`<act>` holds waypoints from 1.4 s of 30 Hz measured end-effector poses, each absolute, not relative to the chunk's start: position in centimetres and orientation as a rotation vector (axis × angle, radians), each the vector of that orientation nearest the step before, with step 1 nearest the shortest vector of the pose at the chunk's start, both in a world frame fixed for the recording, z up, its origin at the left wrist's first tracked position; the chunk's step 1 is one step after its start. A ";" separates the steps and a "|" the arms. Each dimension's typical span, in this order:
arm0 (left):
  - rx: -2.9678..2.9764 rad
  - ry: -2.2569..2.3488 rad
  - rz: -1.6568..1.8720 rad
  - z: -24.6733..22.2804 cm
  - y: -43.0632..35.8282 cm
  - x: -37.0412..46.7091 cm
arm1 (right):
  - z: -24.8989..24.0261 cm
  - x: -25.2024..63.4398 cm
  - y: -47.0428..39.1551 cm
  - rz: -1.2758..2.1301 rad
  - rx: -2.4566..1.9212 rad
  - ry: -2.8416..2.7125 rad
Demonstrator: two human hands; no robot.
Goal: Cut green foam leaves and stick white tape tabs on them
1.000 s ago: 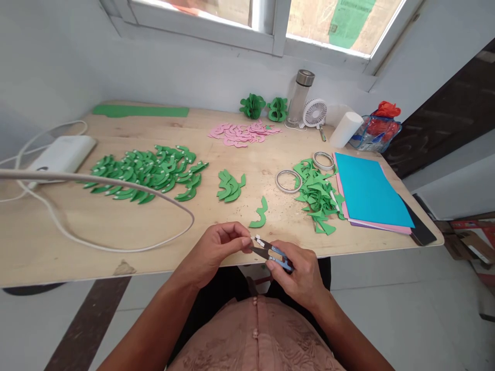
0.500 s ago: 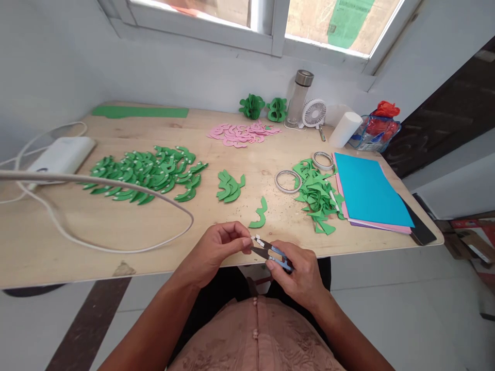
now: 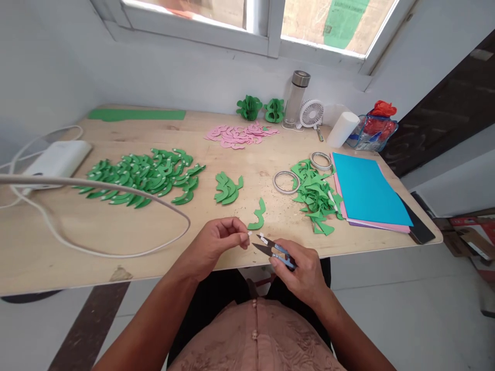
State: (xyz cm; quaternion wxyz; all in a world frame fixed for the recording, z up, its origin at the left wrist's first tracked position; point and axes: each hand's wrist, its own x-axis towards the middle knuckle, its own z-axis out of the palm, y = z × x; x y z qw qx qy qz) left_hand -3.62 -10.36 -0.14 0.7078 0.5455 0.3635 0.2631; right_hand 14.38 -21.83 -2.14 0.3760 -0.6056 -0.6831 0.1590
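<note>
In the lower centre of the frame, I am pinching one tiny white bit [image 3: 249, 233] at the fingertips of the left hand [image 3: 219, 242], just below one wavy green strip [image 3: 259, 216] that is lying on the surface [image 3: 216, 154]. Just to the right, I am curling the fingers of the right hand [image 3: 303, 265] around one pair of snips [image 3: 266, 251]; its blades are standing apart and pointing toward the left fingers, with at least two more white bits [image 3: 264, 239] sticking to the upper blade. I am counting two tape rings [image 3: 275, 187] right of centre and, at upper centre, two green paper balls [image 3: 248, 108], one bottle [image 3: 295, 102] and one fan [image 3: 311, 113]. A larger green pile [image 3: 143, 175], too tangled to count, is spreading at left.
</note>
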 end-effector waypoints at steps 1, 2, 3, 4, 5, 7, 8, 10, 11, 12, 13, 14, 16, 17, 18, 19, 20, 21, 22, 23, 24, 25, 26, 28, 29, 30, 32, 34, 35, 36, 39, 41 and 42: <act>1.243 0.832 0.586 -0.1 -9.8 -3.3 | -2.2 14.6 -21.8 0.395 -1.564 -1.734; 1.278 0.869 0.590 -0.2 -9.1 -2.9 | -2.4 14.9 -21.9 0.383 -1.584 -1.720; 1.314 0.905 0.591 -0.4 -8.3 -2.3 | -2.4 15.1 -21.9 0.376 -1.608 -1.708; 1.350 0.942 0.575 -0.7 -7.4 -1.7 | -2.5 15.3 -22.0 0.370 -1.630 -1.698; 1.382 0.991 0.546 -1.0 -6.6 -1.1 | -2.6 15.5 -22.1 0.366 -1.646 -1.689; 1.442 1.070 0.484 -1.7 -5.0 0.2 | -2.7 15.7 -22.2 0.364 -1.652 -1.672; 1.489 1.086 0.432 -2.0 -4.3 0.8 | -2.7 15.8 -22.3 0.364 -1.648 -1.665; 1.526 1.098 0.378 -2.4 -3.4 1.7 | -2.8 16.0 -22.3 0.365 -1.647 -1.652; 1.541 1.103 0.352 -2.5 -3.0 2.1 | -2.9 16.0 -22.3 0.367 -1.651 -1.647; 1.551 1.110 0.330 -2.6 -2.8 2.3 | -3.0 16.1 -22.2 0.371 -1.656 -1.643; 1.563 1.120 0.307 -2.6 -2.6 2.5 | -3.1 16.2 -22.2 0.376 -1.660 -1.638; 1.574 1.131 0.283 -2.6 -2.4 2.6 | -3.2 16.2 -22.1 0.384 -1.660 -1.632; 1.593 1.157 0.242 -2.6 -2.2 2.8 | -3.5 16.4 -22.0 0.407 -1.654 -1.618; 1.600 1.170 0.224 -2.6 -2.2 2.9 | -3.6 16.5 -22.0 0.417 -1.650 -1.613; 1.607 1.183 0.208 -2.6 -2.1 2.9 | -3.7 16.6 -21.9 0.427 -1.647 -1.609; 1.612 1.196 0.194 -2.6 -2.0 3.0 | -3.9 16.7 -21.9 0.437 -1.645 -1.606; 1.617 1.207 0.181 -2.6 -1.9 3.0 | -4.0 16.8 -21.9 0.446 -1.643 -1.603; 1.621 1.217 0.170 -2.7 -1.8 3.1 | -4.1 16.8 -21.9 0.451 -1.641 -1.600; 1.626 1.226 0.159 -2.7 -1.8 3.2 | -4.2 16.9 -22.0 0.456 -1.637 -1.597; 1.630 1.234 0.148 -2.7 -1.7 3.2 | -4.3 16.9 -22.0 0.460 -1.633 -1.595; 1.634 1.241 0.139 -2.7 -1.7 3.3 | -4.3 17.0 -22.0 0.460 -1.626 -1.595; 1.638 1.248 0.130 -2.7 -1.6 3.3 | -4.4 17.0 -22.0 0.458 -1.620 -1.596; 1.641 1.253 0.123 -2.7 -1.6 3.4 | -4.5 17.0 -22.1 0.454 -1.613 -1.598; 1.648 1.258 0.111 -2.7 -1.5 3.4 | -4.6 17.1 -22.1 0.441 -1.604 -1.602; 1.651 1.258 0.108 -2.7 -1.5 3.5 | -4.6 17.1 -22.2 0.432 -1.599 -1.604; 1.656 1.256 0.105 -2.7 -1.5 3.5 | -4.6 17.0 -22.2 0.426 -1.593 -1.604; 1.667 1.250 0.100 -2.7 -1.5 3.5 | -4.6 17.0 -22.2 0.425 -1.584 -1.600; 1.681 1.245 0.096 -2.7 -1.5 3.6 | -4.6 16.9 -22.3 0.441 -1.580 -1.597; 1.690 1.245 0.093 -2.7 -1.5 3.7 | -4.6 16.8 -22.3 0.454 -1.582 -1.596; 1.701 1.247 0.090 -2.6 -1.5 3.7 | -4.5 16.8 -22.3 0.466 -1.583 -1.597; 1.746 1.259 0.078 -2.6 -1.4 3.9 | -4.4 16.7 -22.2 0.485 -1.581 -1.595; 1.784 1.268 0.068 -2.5 -1.3 4.0 | -4.4 16.6 -22.2 0.492 -1.569 -1.596; 1.804 1.271 0.061 -2.4 -1.3 4.1 | -4.4 16.6 -22.1 0.496 -1.564 -1.597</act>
